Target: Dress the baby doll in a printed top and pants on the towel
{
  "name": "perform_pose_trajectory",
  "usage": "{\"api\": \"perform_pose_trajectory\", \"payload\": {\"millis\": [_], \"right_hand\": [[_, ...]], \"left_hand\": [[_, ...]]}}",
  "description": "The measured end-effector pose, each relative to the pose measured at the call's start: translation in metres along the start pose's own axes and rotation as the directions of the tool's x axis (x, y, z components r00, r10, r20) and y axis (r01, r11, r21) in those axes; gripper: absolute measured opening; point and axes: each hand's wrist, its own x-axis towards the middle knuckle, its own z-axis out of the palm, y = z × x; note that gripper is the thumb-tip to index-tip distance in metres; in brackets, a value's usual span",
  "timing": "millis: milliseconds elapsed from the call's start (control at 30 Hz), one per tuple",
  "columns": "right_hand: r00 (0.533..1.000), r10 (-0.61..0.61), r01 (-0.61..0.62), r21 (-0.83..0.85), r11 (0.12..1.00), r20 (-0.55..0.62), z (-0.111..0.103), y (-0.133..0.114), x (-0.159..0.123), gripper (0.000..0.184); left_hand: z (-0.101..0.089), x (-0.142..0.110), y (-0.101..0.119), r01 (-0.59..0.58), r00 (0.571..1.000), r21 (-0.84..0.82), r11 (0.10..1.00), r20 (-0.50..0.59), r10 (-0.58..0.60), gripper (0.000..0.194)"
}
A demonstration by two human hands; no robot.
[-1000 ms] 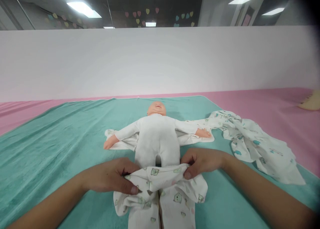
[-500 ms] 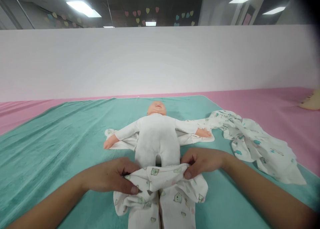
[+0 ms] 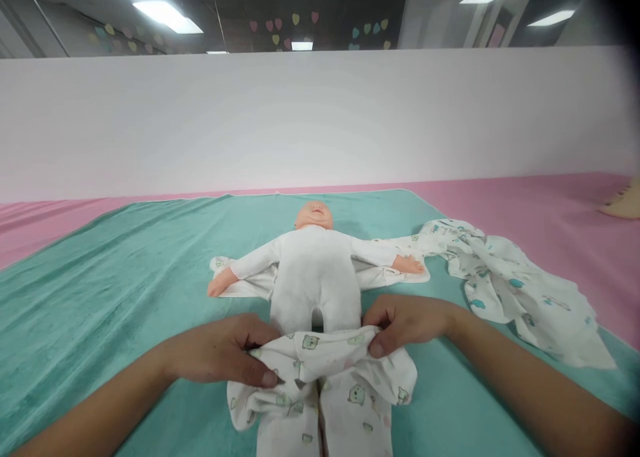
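Note:
A baby doll (image 3: 316,277) with a white cloth body lies on its back, arms spread, its head away from me. White baby pants (image 3: 356,396) printed with green bears cover its lower legs, and the feet are hidden. My left hand (image 3: 233,350) pinches the bunched waistband on the left between thumb and fingers. On the right, my right hand (image 3: 403,325) grips the same waistband beside the doll's leg. Under the doll's arms lies a spread white printed shirt (image 3: 253,285), with the doll's hands resting over its sleeves.
A crumpled white cloth garment with teal prints (image 3: 530,300) lies to the right. Everything rests on a teal blanket (image 3: 125,277) over a pink sheet (image 3: 540,204). A white wall panel (image 3: 300,120) rises behind. A beige object (image 3: 623,200) is partly visible at the right edge.

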Motion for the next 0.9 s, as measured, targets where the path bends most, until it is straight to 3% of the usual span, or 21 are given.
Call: {"api": "perform_pose_trajectory", "payload": {"millis": [900], "right_hand": [[1.0, 0.006, -0.006, 0.013, 1.0, 0.001, 0.0006, 0.0001, 0.0001, 0.034]], "left_hand": [[-0.0001, 0.0001, -0.0011, 0.006, 1.0, -0.002, 1.0, 0.005, -0.006, 0.016]]}}
